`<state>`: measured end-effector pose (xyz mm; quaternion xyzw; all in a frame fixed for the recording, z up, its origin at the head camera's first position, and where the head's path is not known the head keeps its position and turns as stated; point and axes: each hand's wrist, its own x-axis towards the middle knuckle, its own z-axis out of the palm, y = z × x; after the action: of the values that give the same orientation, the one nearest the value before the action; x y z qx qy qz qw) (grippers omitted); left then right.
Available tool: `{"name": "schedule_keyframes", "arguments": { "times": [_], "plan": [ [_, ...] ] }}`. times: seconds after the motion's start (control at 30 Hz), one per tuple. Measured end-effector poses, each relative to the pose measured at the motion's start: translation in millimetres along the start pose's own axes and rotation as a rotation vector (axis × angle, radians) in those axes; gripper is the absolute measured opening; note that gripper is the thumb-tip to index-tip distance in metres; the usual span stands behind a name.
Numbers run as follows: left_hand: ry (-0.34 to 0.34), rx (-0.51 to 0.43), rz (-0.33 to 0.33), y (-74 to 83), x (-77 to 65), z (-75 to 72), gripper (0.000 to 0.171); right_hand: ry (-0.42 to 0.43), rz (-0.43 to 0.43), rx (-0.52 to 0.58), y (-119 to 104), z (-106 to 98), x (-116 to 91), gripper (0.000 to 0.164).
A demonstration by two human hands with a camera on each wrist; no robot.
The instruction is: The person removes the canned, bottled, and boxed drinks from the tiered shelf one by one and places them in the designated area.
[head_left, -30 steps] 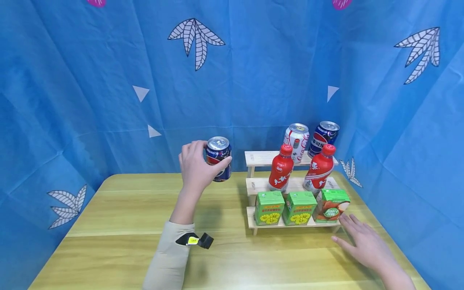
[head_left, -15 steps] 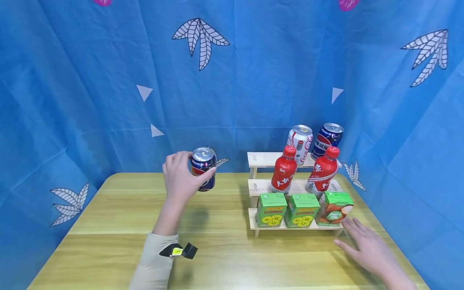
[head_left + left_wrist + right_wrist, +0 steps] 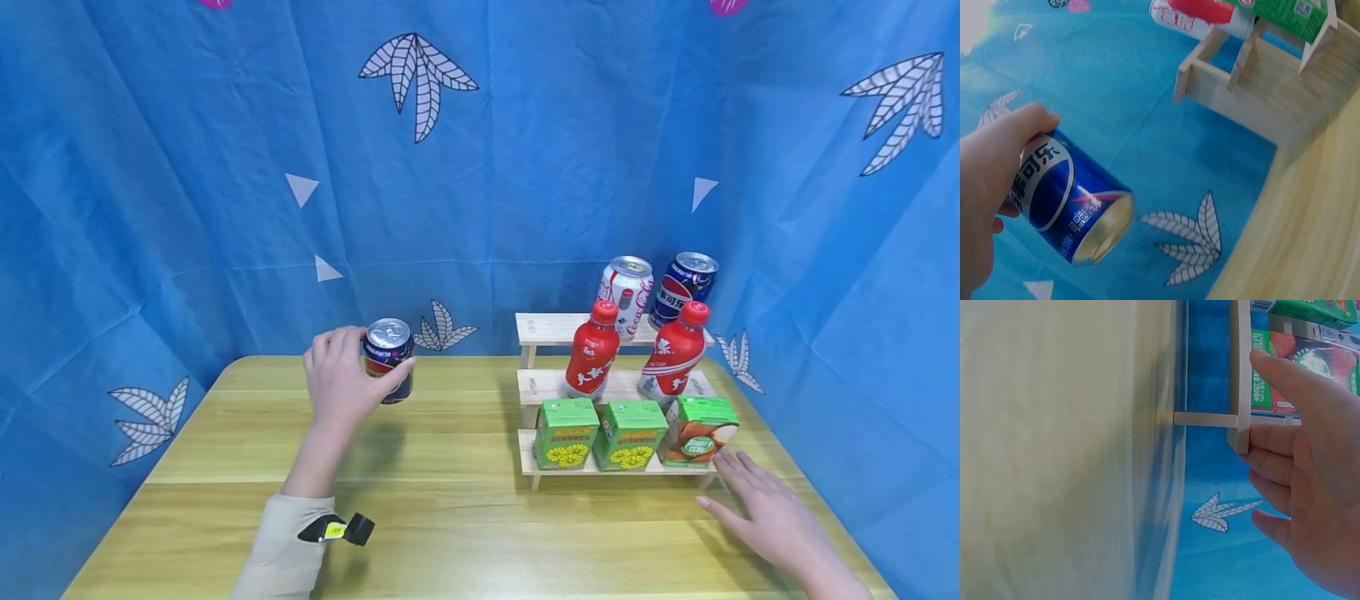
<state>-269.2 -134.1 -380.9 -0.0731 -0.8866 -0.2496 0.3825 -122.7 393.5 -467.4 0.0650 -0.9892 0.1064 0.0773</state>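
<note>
My left hand [image 3: 342, 377] grips a blue soda can [image 3: 388, 360] round its side, upright and raised over the left-middle of the table. In the left wrist view the can's [image 3: 1072, 197] blue label and its pale metal bottom show, with the thumb curled over it. At the right front corner of a stepped wooden shelf [image 3: 528, 385], my right hand [image 3: 772, 512] has its fingers extended beside a brown-and-green drink carton [image 3: 699, 433]. In the right wrist view its fingertips overlap the end of the lowest step; whether they press on it I cannot tell.
Two green drink cartons [image 3: 567, 435] share the lowest step. Red-capped bottles [image 3: 592, 354] stand on the middle step. A white soda can [image 3: 627, 292] and another blue soda can [image 3: 681, 292] are on top. A blue curtain [image 3: 225, 167] hangs behind the wooden table [image 3: 450, 533].
The left hand has carried the soda can leftward and a little lower, away from the shelf. My right hand stays by the shelf corner; the whole head view has shifted slightly.
</note>
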Motion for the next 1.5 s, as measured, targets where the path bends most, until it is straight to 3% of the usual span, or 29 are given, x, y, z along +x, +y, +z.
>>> {"name": "schedule_keyframes", "arguments": {
  "times": [0.43, 0.93, 1.17, 1.5],
  "plan": [
    [0.001, 0.033, -0.057, -26.3, 2.0, -0.4, 0.079, -0.010, 0.017, 0.006, 2.6, -5.3, -0.2, 0.077],
    [-0.030, 0.085, -0.128, -71.2, -3.9, 17.9, 0.080, 0.013, -0.003, -0.002, 3.8, -4.2, -0.4, 0.076],
    [-0.111, 0.129, -0.196, -91.0, -11.8, 19.9, 0.084, 0.016, -0.009, 0.013, 1.5, -1.8, 0.0, 0.075],
    [-0.168, 0.168, -0.213, -107.0, -18.7, 23.3, 0.088, 0.036, -0.016, 0.004, 1.7, 0.1, -0.4, 0.074]
  ]
}}
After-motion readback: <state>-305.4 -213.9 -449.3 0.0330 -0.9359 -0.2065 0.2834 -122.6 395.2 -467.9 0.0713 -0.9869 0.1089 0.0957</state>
